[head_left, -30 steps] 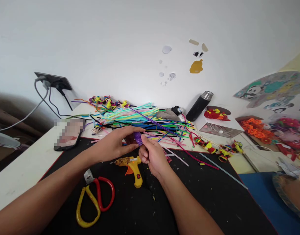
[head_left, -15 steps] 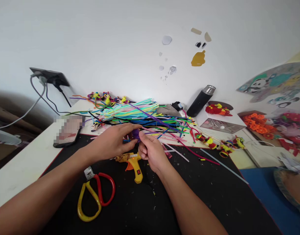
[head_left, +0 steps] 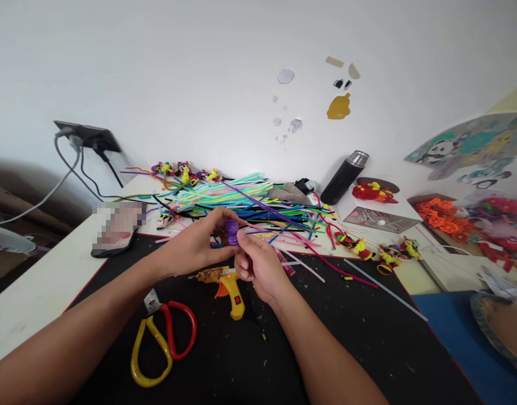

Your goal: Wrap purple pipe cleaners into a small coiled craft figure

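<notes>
Between my two hands is a small purple coil [head_left: 231,232], which looks like wound pipe cleaner. My left hand [head_left: 203,239] curves around its left side, thumb below and fingers above. On its right edge my right hand [head_left: 260,261] pinches it, thumb on top and the other fingers curled under. Just below the hands a yellow glue gun [head_left: 228,289] lies on the black mat [head_left: 241,360], its nozzle pointing left. Scissors [head_left: 163,343] with one red and one yellow handle lie nearer to me, left of the glue gun.
Behind my hands lies a heap of coloured pipe cleaners [head_left: 224,194]. A phone [head_left: 120,228] is at the left, a black thermos [head_left: 345,179] at the back right. Small figures [head_left: 390,257] lie right of the heap. A clear glue stick [head_left: 385,288] crosses the mat's right side.
The purple coil has turned and shows more of its wound side between my fingers. My left fingers have shifted slightly around it. The whole view has moved a little.
</notes>
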{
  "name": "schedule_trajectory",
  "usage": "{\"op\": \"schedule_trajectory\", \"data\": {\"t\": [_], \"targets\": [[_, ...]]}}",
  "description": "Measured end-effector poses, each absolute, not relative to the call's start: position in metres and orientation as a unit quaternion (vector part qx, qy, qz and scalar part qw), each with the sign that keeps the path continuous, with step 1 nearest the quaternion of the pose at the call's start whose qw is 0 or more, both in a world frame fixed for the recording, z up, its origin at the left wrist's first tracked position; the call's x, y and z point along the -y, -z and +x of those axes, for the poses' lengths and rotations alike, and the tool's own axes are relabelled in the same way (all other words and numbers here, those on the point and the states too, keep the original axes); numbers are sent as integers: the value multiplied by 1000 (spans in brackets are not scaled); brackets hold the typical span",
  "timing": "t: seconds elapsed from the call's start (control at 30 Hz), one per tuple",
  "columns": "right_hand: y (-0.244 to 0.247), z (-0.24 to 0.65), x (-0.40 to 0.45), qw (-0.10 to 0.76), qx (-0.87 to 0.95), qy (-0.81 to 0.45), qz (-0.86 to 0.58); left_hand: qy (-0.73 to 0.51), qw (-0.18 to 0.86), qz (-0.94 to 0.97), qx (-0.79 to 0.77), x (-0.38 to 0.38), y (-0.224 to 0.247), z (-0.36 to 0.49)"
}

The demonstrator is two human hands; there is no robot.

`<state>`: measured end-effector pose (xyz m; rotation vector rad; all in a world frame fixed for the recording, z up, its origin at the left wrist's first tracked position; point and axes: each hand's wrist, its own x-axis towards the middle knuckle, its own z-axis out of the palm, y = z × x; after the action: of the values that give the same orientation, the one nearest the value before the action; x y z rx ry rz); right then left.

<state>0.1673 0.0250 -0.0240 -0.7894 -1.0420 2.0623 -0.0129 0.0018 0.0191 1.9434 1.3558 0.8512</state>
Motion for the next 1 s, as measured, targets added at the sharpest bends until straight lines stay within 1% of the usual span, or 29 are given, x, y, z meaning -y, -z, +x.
{"op": "schedule_trajectory", "data": {"t": [0.3,0.43,0.57,0.73,0.87,1.0], "targets": [[20,169,-28,369,391,-790,-295,-261,364,782,-433,-2,-31,-28],[19,171,-31,384,382,-782,-307,-303,414,721,-466,-5,-20,-25],[18,173,-34,403,360,-779,-317,-333,420,692,-483,-8,-12,-22],[17,173,-34,415,354,-777,-315,-361,511,634,-455,-7,-17,-18],[17,172,-33,408,364,-776,-315,-392,513,607,-463,-9,-23,-18],[18,172,-33,407,373,-772,-314,-369,523,601,-478,-10,-26,-20]]}}
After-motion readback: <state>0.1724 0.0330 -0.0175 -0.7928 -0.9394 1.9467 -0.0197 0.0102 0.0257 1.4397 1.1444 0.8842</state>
